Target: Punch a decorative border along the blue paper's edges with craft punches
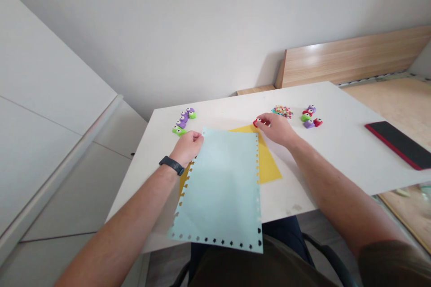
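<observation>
A light blue sheet of paper [222, 184] hangs partly over the table's near edge. Star, heart and other shaped holes line its left, right and bottom margins. My left hand [188, 149] pinches the sheet's upper left corner, a dark band on that wrist. With my right hand [274, 128] I grip a small red craft punch [257, 122] with a white button, close to the sheet's upper right corner. Whether the punch touches the blue paper, I cannot tell. Beneath lies a yellow sheet [270, 168], mostly covered by the blue one.
Several purple and green punches [182, 120] stand at the back left. More purple, red and green punches [306, 117] are grouped right of a pile of colourful paper bits [283, 110]. A black and red flat object [400, 143] lies on the white table [336, 152].
</observation>
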`<state>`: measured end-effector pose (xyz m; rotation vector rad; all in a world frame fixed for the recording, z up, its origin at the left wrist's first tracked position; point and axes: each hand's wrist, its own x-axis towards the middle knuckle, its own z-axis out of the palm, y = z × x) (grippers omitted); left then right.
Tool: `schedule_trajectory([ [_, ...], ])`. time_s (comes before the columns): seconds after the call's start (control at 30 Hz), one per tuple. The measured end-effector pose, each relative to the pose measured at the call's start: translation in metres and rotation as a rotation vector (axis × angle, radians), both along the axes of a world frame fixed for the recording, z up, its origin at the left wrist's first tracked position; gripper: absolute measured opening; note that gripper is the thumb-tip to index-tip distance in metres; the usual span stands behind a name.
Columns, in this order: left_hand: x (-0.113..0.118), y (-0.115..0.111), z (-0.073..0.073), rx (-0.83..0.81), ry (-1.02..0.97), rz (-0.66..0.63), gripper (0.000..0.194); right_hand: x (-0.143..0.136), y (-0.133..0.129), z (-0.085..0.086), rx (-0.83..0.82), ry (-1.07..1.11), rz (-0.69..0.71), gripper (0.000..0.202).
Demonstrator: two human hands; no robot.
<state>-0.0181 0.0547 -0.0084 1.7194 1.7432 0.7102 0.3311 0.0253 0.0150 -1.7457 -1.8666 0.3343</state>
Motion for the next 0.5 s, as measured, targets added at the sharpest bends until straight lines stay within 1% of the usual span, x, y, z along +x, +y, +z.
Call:
schedule_trajectory([
  [0.13,-0.002,-0.008,-0.002,-0.028,-0.048,0.039,0.031,0.024,0.002,0.008,0.048,-0.199,-0.181,0.033],
  [0.2,0.000,-0.013,0.001,-0.041,-0.069,0.050,0.030,0.038,0.002,0.013,0.052,-0.262,-0.284,0.038],
  [0.27,0.002,-0.018,0.006,-0.062,-0.095,0.041,0.030,0.052,0.001,0.019,0.008,-0.301,-0.375,0.040],
  [0.33,0.004,-0.022,0.011,-0.094,-0.152,0.018,0.032,0.066,-0.001,0.022,-0.059,-0.332,-0.425,0.037],
  [0.4,0.005,-0.025,0.014,-0.099,-0.189,0.022,0.031,0.078,-0.001,0.023,-0.136,-0.368,-0.454,0.033],
  [0.5,0.004,-0.027,0.013,-0.083,-0.240,0.002,0.030,0.091,-0.001,0.019,-0.230,-0.437,-0.449,0.031],
])
